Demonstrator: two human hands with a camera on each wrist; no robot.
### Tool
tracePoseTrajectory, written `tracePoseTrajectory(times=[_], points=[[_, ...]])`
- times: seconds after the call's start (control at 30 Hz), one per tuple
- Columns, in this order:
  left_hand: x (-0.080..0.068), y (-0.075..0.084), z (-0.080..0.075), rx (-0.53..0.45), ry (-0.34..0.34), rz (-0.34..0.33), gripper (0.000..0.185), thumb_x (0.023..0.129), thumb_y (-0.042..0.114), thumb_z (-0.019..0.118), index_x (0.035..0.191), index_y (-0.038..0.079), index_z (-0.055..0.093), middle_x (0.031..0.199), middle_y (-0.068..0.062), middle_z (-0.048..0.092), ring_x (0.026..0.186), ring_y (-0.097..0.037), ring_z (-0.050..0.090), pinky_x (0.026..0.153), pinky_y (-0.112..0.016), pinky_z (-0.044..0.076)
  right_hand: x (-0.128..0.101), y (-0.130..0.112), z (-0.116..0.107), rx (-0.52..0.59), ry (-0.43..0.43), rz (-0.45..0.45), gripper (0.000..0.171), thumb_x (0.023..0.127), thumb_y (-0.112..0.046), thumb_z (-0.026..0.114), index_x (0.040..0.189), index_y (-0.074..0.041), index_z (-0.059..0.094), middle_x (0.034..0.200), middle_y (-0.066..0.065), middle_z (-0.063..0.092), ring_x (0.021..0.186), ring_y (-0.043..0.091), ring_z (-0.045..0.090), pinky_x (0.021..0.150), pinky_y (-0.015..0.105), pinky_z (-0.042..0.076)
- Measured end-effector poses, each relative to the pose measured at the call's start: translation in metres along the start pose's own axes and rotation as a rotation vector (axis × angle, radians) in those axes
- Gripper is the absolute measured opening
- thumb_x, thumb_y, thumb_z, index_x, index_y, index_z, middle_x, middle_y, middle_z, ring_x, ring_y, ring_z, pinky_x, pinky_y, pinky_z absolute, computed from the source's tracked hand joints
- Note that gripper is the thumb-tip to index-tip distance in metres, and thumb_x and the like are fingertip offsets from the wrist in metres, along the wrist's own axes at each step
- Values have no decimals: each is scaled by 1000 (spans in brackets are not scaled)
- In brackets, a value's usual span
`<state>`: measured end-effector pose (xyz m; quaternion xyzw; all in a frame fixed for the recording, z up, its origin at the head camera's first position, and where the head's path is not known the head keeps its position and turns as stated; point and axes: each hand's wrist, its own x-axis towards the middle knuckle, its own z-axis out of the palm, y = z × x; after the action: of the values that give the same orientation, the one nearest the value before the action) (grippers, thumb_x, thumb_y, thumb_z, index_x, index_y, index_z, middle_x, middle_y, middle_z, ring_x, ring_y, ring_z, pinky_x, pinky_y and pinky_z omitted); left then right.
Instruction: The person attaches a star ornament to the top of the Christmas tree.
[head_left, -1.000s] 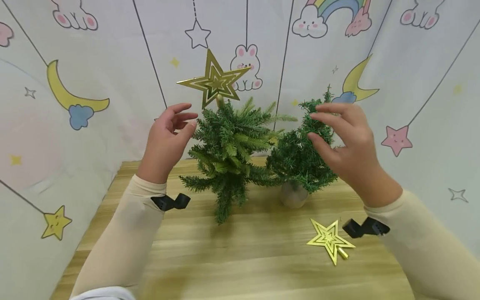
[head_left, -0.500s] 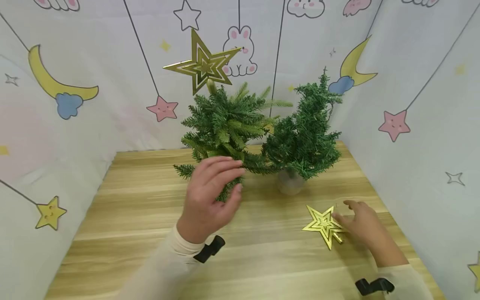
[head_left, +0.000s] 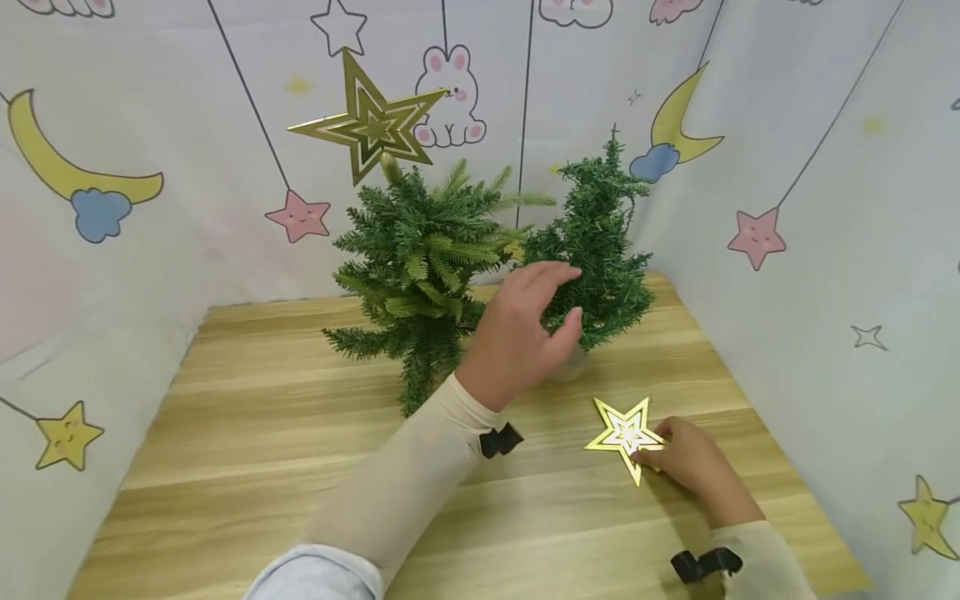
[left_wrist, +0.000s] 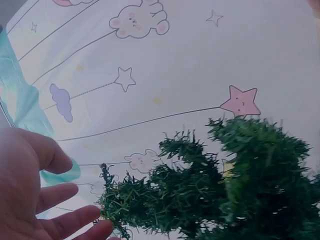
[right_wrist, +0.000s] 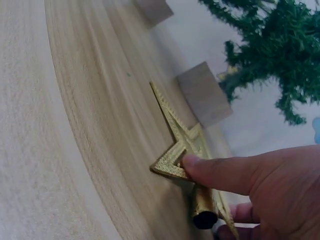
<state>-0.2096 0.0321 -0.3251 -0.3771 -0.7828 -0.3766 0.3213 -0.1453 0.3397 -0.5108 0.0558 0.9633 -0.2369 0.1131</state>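
My right hand (head_left: 693, 457) pinches a gold star tree topper (head_left: 626, 429) low over the table. In the right wrist view the thumb lies on the star's face, other fingers are behind it, and its hollow tube (right_wrist: 202, 209) points toward the camera's lower edge. My left hand (head_left: 513, 337) is in front of the smaller green Christmas tree (head_left: 596, 217), fingers relaxed and apart, holding nothing. It hides part of that tree's base. In the left wrist view the tree's branches (left_wrist: 260, 175) show beside the fingers.
A fuller Christmas tree (head_left: 420, 258) stands to the left, with another gold star topper (head_left: 372, 127) tilted on its top. Both trees stand on a wood-grain table (head_left: 247, 433). A printed cloth backdrop (head_left: 240, 167) encloses the table's back and sides.
Both hands have come down from beside the trees. My right hand has reached the star lying on the table and taken hold of it. My left hand has moved right to the smaller tree.
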Motion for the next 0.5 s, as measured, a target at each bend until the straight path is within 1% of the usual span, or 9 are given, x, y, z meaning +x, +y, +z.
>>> tracePoseTrajectory(times=[0.07, 0.17, 0.2, 0.27, 0.3, 0.37, 0.43, 0.5], points=[[12, -3, -2, 2, 39, -17, 36, 91, 21, 62, 124, 6, 63, 124, -8, 61, 117, -20, 55, 104, -29, 39, 2, -2, 0, 19, -11, 1, 60, 73, -55, 80, 102, -5, 62, 105, 15, 65, 91, 31, 59, 79, 49, 47], [28, -5, -8, 13, 85, -37, 37, 90, 22, 63, 124, 7, 63, 125, -9, 58, 117, -23, 52, 102, -35, 39, 4, -3, 0, 69, -17, -5, 48, 76, -47, 80, 97, -7, 64, 91, 8, 64, 78, 23, 55, 69, 40, 44], [33, -6, -10, 18, 95, -44, 38, 90, 23, 63, 124, 7, 63, 127, -11, 57, 118, -25, 51, 103, -37, 38, 4, -3, 0, 82, -15, -12, 43, 78, -44, 79, 94, -7, 64, 87, 6, 63, 75, 21, 53, 67, 38, 44], [40, -7, -12, 21, 93, -72, 41, 90, 24, 64, 128, 8, 61, 133, -13, 53, 123, -26, 49, 105, -41, 36, 6, -2, -3, 119, -22, -31, 32, 81, -36, 78, 89, -8, 64, 77, 2, 59, 68, 18, 50, 61, 33, 40], [44, -8, -13, 24, 84, -90, 44, 90, 24, 64, 131, 9, 60, 138, -13, 50, 126, -27, 47, 106, -43, 35, 7, -1, -5, 162, -36, -40, 27, 83, -30, 77, 87, -7, 65, 74, 2, 59, 65, 17, 50, 59, 32, 41], [51, -9, -12, 23, 37, -150, 51, 92, 29, 64, 139, 13, 54, 147, -12, 41, 134, -28, 41, 109, -45, 33, 9, 1, -11, 253, -71, -57, 20, 87, -21, 73, 86, -4, 65, 69, 0, 58, 62, 14, 51, 56, 29, 42], [56, -11, -10, 19, -29, -214, 57, 93, 32, 63, 145, 18, 48, 154, -8, 33, 139, -28, 34, 111, -47, 32, 11, 2, -19, 360, -101, -79, 15, 90, -13, 70, 88, 1, 65, 70, 1, 62, 63, 13, 55, 56, 27, 46], [59, -13, -6, 24, -91, -270, 60, 94, 35, 61, 149, 21, 42, 158, -5, 27, 143, -27, 29, 111, -47, 32, 12, 1, -31, 459, -120, -87, 13, 92, -8, 67, 92, 6, 65, 73, 4, 66, 67, 14, 61, 59, 29, 51]])
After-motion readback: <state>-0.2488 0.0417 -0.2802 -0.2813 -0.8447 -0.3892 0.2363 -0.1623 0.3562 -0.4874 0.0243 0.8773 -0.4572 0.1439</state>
